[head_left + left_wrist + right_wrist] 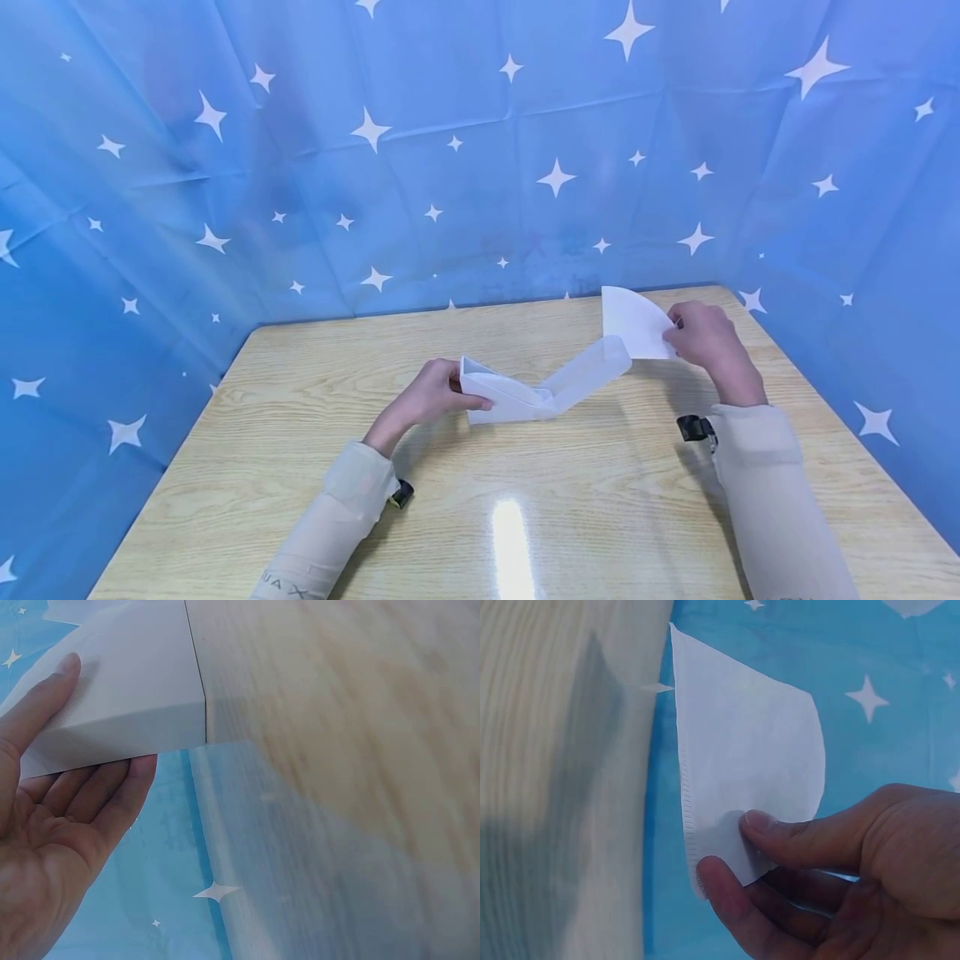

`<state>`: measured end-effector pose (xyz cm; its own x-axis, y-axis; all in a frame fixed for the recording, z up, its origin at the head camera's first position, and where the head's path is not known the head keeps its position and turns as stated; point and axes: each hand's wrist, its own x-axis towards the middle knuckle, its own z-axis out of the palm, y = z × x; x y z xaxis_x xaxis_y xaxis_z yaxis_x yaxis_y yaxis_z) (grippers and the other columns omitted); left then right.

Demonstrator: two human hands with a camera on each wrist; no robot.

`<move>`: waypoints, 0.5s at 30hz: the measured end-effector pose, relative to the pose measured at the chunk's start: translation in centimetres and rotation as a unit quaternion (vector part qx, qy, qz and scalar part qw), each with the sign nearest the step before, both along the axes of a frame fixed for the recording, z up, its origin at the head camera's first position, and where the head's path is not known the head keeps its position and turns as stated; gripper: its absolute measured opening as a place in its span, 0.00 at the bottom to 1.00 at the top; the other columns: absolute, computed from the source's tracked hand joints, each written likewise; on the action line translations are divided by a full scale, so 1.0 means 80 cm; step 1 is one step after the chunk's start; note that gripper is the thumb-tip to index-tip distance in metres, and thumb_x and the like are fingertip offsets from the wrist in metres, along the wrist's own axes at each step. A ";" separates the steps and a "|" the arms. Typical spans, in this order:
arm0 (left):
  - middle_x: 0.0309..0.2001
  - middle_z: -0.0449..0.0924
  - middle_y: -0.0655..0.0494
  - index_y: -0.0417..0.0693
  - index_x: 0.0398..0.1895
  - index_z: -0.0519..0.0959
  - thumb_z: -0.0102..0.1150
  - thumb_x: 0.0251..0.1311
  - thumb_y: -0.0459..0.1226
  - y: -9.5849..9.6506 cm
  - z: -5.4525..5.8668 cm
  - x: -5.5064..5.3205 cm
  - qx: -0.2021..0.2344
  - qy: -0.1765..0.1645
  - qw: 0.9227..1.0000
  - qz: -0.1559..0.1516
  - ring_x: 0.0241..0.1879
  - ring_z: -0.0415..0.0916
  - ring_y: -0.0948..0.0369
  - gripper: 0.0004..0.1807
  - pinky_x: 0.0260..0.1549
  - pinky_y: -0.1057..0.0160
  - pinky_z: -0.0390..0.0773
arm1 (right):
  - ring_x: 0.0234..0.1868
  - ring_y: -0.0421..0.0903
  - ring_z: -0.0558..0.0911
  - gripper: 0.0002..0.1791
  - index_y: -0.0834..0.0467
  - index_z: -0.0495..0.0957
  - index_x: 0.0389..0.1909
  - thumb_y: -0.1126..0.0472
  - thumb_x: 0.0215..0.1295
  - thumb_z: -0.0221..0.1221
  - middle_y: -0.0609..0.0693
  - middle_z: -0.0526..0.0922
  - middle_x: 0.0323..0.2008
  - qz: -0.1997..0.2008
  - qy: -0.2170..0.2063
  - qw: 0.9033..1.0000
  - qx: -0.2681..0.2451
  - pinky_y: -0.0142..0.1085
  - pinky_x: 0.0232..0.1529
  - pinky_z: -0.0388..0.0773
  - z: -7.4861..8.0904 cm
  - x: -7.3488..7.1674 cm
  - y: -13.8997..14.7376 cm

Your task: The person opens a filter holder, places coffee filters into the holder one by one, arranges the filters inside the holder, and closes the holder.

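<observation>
My left hand (431, 392) grips a white box (497, 402) by its left end, above the wooden table. In the left wrist view the thumb lies along one broad face of the box (150, 675) and the fingers curl around the opposite side. A translucent lid (588, 377) stands swung open toward the right. With my right hand (703, 335) I pinch a white paper coffee filter (633, 323) by a corner, just beyond the lid. The right wrist view shows the filter's (742, 742) crimped edge and curved top; thumb and forefinger hold its lower part.
A pale wood-grain table (592, 500) lies under both hands, with a bright light reflection near its front. Blue cloth (465, 183) with white stars hangs behind and at both sides. Small black devices sit at both sleeve cuffs.
</observation>
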<state>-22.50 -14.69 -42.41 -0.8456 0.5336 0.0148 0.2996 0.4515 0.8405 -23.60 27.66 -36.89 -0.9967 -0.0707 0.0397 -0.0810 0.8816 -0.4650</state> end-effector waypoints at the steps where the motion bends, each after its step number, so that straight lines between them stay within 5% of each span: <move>1: 0.42 0.91 0.51 0.48 0.49 0.87 0.79 0.55 0.43 0.000 0.000 0.000 -0.001 0.000 1.000 0.000 0.32 0.84 0.64 0.19 0.29 0.65 0.78 | 0.24 0.50 0.75 0.08 0.69 0.78 0.38 0.68 0.69 0.54 0.57 0.80 0.23 0.000 0.003 1.000 -0.001 0.39 0.27 0.66 0.002 0.001 -0.001; 11: 0.41 0.91 0.54 0.49 0.49 0.87 0.79 0.56 0.43 0.000 -0.002 0.000 -0.008 0.002 1.000 0.001 0.33 0.85 0.64 0.19 0.30 0.65 0.79 | 0.31 0.56 0.76 0.13 0.74 0.80 0.47 0.67 0.72 0.55 0.70 0.83 0.38 -0.013 0.036 0.999 0.002 0.40 0.29 0.70 0.017 0.009 -0.011; 15: 0.42 0.91 0.55 0.50 0.49 0.87 0.79 0.56 0.42 0.000 -0.001 0.000 -0.008 0.005 1.000 0.002 0.33 0.84 0.64 0.19 0.29 0.65 0.78 | 0.27 0.55 0.72 0.10 0.73 0.81 0.42 0.69 0.70 0.56 0.64 0.80 0.28 -0.015 0.075 0.997 -0.001 0.40 0.27 0.66 0.025 0.013 -0.015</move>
